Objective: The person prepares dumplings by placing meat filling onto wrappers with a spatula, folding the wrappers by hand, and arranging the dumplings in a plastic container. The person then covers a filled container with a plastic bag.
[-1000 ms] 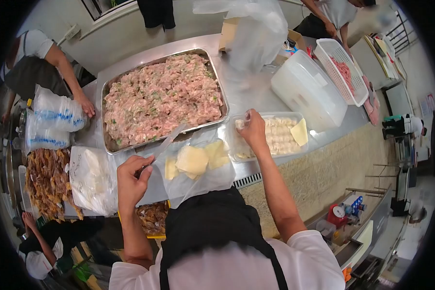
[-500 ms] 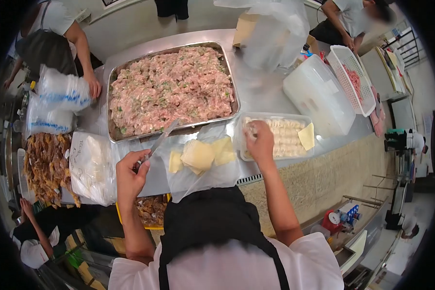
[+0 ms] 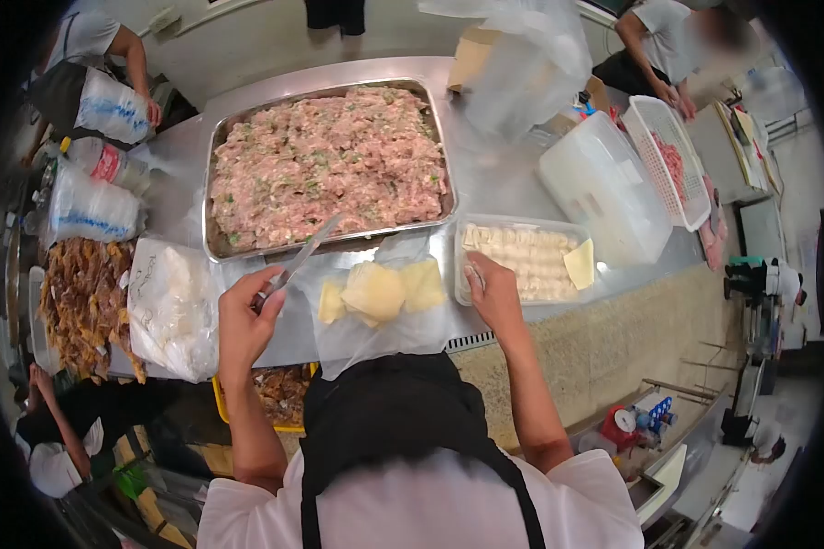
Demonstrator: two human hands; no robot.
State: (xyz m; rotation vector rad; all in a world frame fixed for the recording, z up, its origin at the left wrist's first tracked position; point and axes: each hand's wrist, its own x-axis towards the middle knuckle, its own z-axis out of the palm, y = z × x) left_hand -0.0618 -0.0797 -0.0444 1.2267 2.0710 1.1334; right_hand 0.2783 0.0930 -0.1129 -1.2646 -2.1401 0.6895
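Observation:
My left hand [image 3: 250,316] is closed round the handle of a table knife [image 3: 309,247]. The blade points up and right, near the front rim of a metal tray [image 3: 212,197] heaped with minced meat [image 3: 330,165] flecked with green. Square dough wrappers [image 3: 374,291] lie stacked on a clear plastic sheet [image 3: 339,348] between my hands. My right hand [image 3: 496,295], fingers bent together, is over the left end of a plastic container [image 3: 558,298] holding rows of pale wrapped dumplings [image 3: 531,256]. Whatever its fingertips hold, if anything, is hidden. One loose wrapper [image 3: 579,264] lies on the right-hand rows.
A clear plastic box [image 3: 604,188] and a white basket [image 3: 696,188] with meat stand to the right. Left are a white bag [image 3: 169,311], brown cooked pieces [image 3: 87,306] and a bottle [image 3: 110,165]. Co-workers stand at both far corners, one with wrapped cups [image 3: 113,108].
My right hand has drawn back slightly towards me over the container's left end. The far-left co-worker has lifted the wrapped cups away from the table, exposing a bottle. My left hand has barely moved.

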